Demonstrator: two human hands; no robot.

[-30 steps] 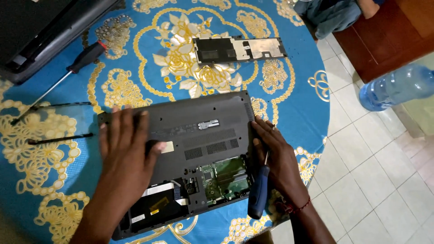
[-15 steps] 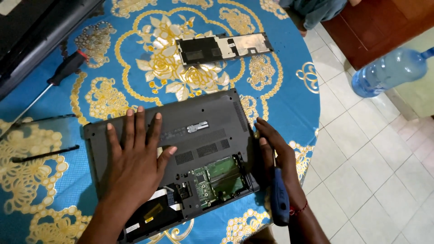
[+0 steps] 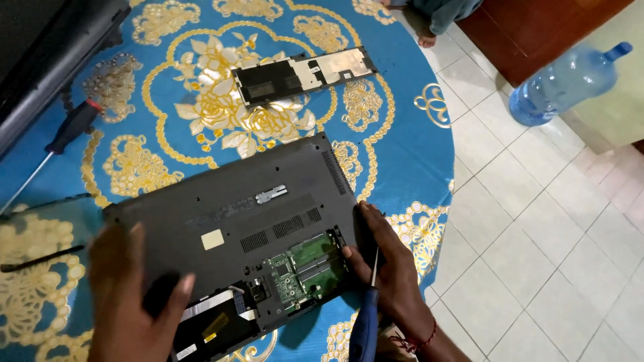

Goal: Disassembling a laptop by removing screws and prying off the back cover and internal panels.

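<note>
**Hands on an upturned laptop**

Hands rest at opposite ends of a dark grey laptop (image 3: 248,228) that lies bottom-up on a round table (image 3: 402,147) covered with a blue cloth patterned in gold flowers. The left hand (image 3: 134,302) lies flat and spread on the near left part of the base, fingers wide, gripping nothing. The right hand (image 3: 389,275) presses against the laptop's right edge, and its fingers are closed around a blue-handled screwdriver (image 3: 365,322), whose thin shaft points up along the palm. Just left of that hand an opening in the base exposes a green circuit board (image 3: 302,268); nearer the viewer a second bay shows flat ribbon and yellow labels.

Beyond the laptop, well apart from it, a thin cover panel (image 3: 302,74) lies with its inner side up. A second screwdriver with a black and red handle (image 3: 70,127) lies at the table's left, near the edge of a black case (image 3: 47,60). On the tiled floor to the right, a large blue water bottle (image 3: 563,80) lies on its side.
</note>
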